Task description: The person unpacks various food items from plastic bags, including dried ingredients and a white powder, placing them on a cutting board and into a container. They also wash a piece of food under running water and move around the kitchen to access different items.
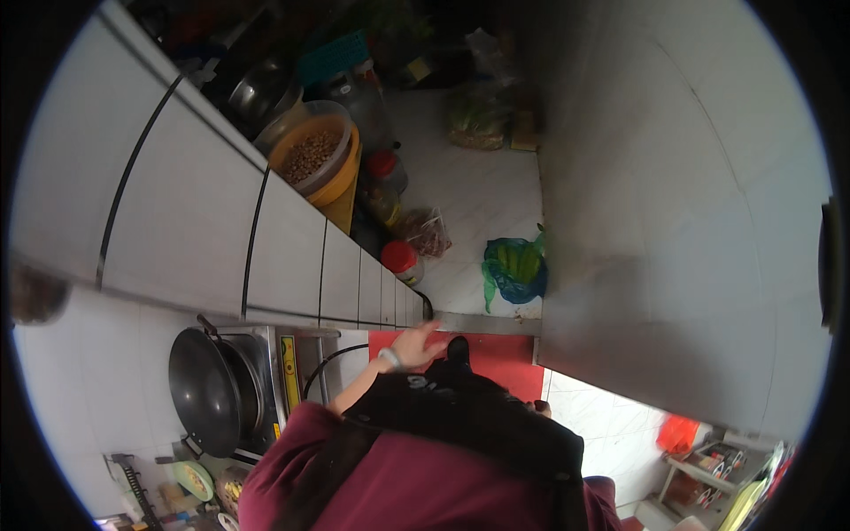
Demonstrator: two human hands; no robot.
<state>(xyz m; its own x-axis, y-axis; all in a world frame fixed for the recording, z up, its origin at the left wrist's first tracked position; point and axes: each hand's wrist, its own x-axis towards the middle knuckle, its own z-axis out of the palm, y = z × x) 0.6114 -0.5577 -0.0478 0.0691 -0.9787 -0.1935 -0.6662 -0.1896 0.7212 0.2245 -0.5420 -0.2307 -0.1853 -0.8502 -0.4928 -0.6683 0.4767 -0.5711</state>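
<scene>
My left hand [415, 346], with a pale bangle [390, 359] at the wrist, reaches forward beside the tiled wall's end. Its fingers are spread and nothing shows in them. Under it lies a red floor mat [508, 355], where one dark shoe [458, 349] steps. Only a sliver of my right hand [546, 410] shows past the black apron [458, 411]; a small dark thing is at it, and its grip is hidden. Beyond the doorway sill [491, 324], a blue-green plastic bag with green vegetables [516, 262] and a red-lidded jar [402, 259] stand on the floor.
A tiled wall [206, 206] borders the left and a smooth pale wall [651, 232] the right. Along the left inside are a tied bag [428, 232], another red-lidded jar [386, 166] and a tub of nuts or beans [312, 156]. A wok [206, 391] rests on a stove at left.
</scene>
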